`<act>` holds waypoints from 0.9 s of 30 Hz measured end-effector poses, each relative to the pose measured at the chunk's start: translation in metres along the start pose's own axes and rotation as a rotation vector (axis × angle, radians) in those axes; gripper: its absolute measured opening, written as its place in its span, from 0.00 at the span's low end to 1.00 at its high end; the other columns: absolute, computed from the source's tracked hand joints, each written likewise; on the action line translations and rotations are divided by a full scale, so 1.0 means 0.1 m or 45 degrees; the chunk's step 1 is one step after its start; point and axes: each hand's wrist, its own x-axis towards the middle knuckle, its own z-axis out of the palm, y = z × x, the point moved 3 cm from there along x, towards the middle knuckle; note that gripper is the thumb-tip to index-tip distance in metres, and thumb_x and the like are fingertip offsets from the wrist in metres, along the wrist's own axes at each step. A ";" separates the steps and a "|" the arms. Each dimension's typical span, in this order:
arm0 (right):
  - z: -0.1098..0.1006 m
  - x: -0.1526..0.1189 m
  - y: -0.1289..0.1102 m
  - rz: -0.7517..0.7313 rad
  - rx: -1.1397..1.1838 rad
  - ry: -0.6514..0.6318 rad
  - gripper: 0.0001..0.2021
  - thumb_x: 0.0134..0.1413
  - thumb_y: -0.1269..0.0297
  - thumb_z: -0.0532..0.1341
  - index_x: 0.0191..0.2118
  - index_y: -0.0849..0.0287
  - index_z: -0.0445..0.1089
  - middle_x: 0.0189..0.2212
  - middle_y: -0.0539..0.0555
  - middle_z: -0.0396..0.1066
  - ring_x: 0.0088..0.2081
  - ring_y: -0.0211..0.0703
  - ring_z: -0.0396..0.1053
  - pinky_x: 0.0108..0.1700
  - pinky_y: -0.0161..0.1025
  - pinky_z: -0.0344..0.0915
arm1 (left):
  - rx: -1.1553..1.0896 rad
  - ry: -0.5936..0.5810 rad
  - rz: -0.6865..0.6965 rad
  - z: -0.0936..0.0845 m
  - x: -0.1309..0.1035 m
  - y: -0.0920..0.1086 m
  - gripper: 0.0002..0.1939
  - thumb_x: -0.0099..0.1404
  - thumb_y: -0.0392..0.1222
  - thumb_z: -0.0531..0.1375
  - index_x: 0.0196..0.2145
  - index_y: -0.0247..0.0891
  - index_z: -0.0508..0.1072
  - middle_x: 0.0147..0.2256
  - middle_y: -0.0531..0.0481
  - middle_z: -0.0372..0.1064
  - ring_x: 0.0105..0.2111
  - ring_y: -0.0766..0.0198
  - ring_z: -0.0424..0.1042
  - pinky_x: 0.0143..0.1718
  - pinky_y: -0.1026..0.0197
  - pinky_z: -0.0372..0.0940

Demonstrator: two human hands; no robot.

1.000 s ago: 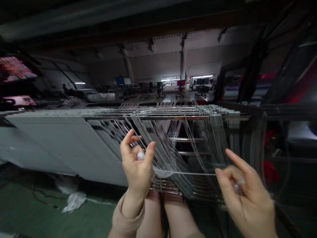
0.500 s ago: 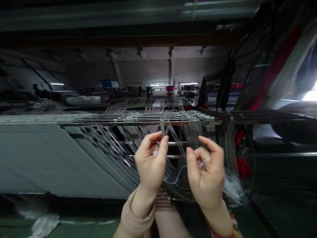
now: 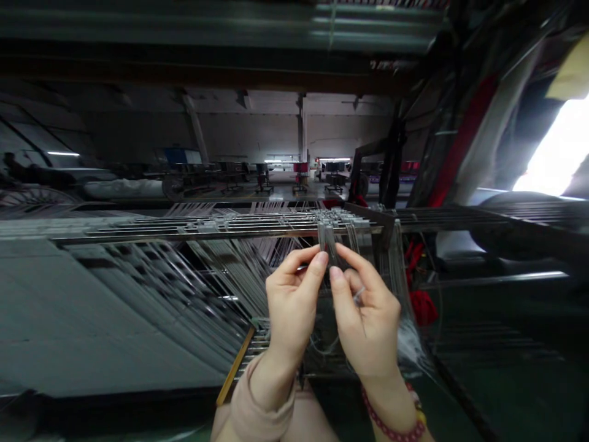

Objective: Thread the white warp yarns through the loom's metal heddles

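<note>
Thin, flat metal drop wires (image 3: 329, 233) hang from the loom's horizontal bars. My left hand (image 3: 294, 307) is closed, thumb and index finger pinching at the left side of this bunch. Close beside it, my right hand (image 3: 365, 313) has its thumb and index fingertip at the bunch's right side, the strips between them. A bit of white yarn (image 3: 359, 294) shows in the curled fingers of my right hand, and a loose strand loops below both hands. My fingers partly cover the strips' lower ends.
Long bars (image 3: 230, 230) carry more drop wires across the loom. A pale warp sheet (image 3: 138, 319) slopes down on the left. Below is a yellow-edged frame (image 3: 235, 365). Red cloth (image 3: 422, 308) and a white yarn bundle (image 3: 409, 344) hang to the right.
My right hand has come left and up to the drop wires, beside my left hand. My left hand now pinches farther right along the bars. The view has shifted right.
</note>
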 end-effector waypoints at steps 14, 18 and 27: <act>-0.05 0.01 0.08 0.372 0.730 -0.275 0.15 0.60 0.68 0.57 0.52 0.52 0.68 0.16 0.41 0.53 0.18 0.28 0.47 0.19 0.27 0.44 | -0.297 -0.020 -0.293 0.06 -0.03 -0.05 0.04 0.53 0.38 0.67 0.30 0.40 0.79 0.18 0.58 0.65 0.13 0.77 0.52 0.14 0.71 0.50; -0.06 0.00 0.10 0.396 0.814 -0.303 0.16 0.60 0.69 0.58 0.53 0.52 0.68 0.14 0.41 0.53 0.17 0.27 0.47 0.18 0.27 0.44 | -0.290 -0.032 -0.282 0.06 -0.05 -0.05 0.05 0.53 0.37 0.67 0.31 0.40 0.79 0.16 0.59 0.62 0.13 0.77 0.52 0.14 0.72 0.50; -0.14 -0.01 0.06 0.440 0.693 -0.390 0.18 0.61 0.68 0.57 0.55 0.50 0.65 0.16 0.42 0.53 0.18 0.29 0.48 0.20 0.28 0.46 | -0.299 -0.018 -0.254 0.09 -0.09 -0.06 0.02 0.55 0.37 0.66 0.28 0.39 0.76 0.20 0.59 0.64 0.15 0.79 0.54 0.17 0.75 0.52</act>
